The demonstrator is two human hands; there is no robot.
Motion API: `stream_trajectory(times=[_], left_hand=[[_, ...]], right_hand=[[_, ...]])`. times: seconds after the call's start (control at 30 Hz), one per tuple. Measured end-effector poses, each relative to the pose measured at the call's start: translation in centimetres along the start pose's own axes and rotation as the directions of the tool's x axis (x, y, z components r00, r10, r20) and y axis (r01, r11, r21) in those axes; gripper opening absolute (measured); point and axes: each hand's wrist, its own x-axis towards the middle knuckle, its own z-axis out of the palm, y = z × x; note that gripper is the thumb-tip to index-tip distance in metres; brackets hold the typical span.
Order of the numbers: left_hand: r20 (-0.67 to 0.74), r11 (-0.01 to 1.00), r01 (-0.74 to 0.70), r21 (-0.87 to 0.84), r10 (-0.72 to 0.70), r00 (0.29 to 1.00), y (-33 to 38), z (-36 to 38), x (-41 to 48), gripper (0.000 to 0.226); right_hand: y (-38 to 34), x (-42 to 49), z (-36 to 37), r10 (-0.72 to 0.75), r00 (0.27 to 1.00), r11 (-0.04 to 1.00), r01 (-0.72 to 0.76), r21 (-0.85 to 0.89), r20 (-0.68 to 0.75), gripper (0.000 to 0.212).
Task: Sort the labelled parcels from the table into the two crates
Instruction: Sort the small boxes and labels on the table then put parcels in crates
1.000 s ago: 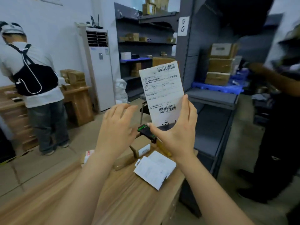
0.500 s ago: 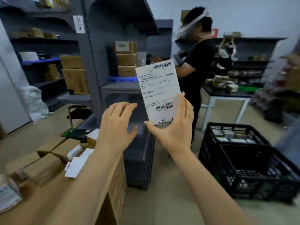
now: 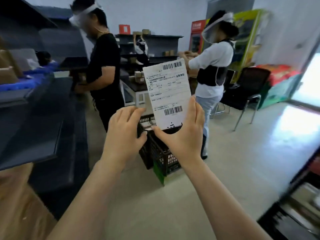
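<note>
A flat white parcel (image 3: 168, 94) with a printed shipping label and two barcodes stands upright in front of me. My right hand (image 3: 181, 135) grips its lower end, thumb on the left edge and fingers up its right edge. My left hand (image 3: 123, 135) hovers just left of the parcel with relaxed fingers, holding nothing. Behind and below my hands stand black plastic crates (image 3: 162, 158) on the floor; the far one holds several small labelled parcels. Most of the crates is hidden by my hands.
A grey metal shelving unit (image 3: 39, 118) fills the left side and a wooden table corner (image 3: 19, 210) shows at the bottom left. A person in black (image 3: 103, 75) and a person in white (image 3: 213, 73) stand beyond the crates. A black chair (image 3: 245, 90) stands at the right.
My view has swung right from the wooden table and its parcels to the crates and the two people. My right hand keeps holding the parcel upright; my left hand stays open beside it.
</note>
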Motion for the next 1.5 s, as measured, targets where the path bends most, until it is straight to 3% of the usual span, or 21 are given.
stream_trajectory(times=[0.33,0.77,1.23,1.5], left_hand=[[0.082,0.917,-0.250,-0.310,0.288,0.954,11.0,10.2,4.7,0.062],[0.020,0.576,-0.458,-0.677,0.637,0.771,20.6,20.3,8.7,0.066],[-0.121,0.245,-0.484,-0.840,0.785,0.608,30.7,22.2,4.7,0.068],[-0.130,0.202,-0.490,-0.848,0.817,0.562,41.4,23.7,1.8,0.069]], right_hand=[[10.3,0.6,-9.8,0.202,0.951,0.925,-0.264,-0.272,-0.235,0.127],[15.0,-1.0,-15.0,0.233,0.764,0.709,-0.557,-0.433,-0.602,0.127],[16.0,-6.4,-21.8,0.260,0.565,0.420,-0.797,-0.435,-0.783,0.126],[19.9,-9.4,-31.0,0.251,0.501,0.356,-0.843,-0.402,-0.828,0.125]])
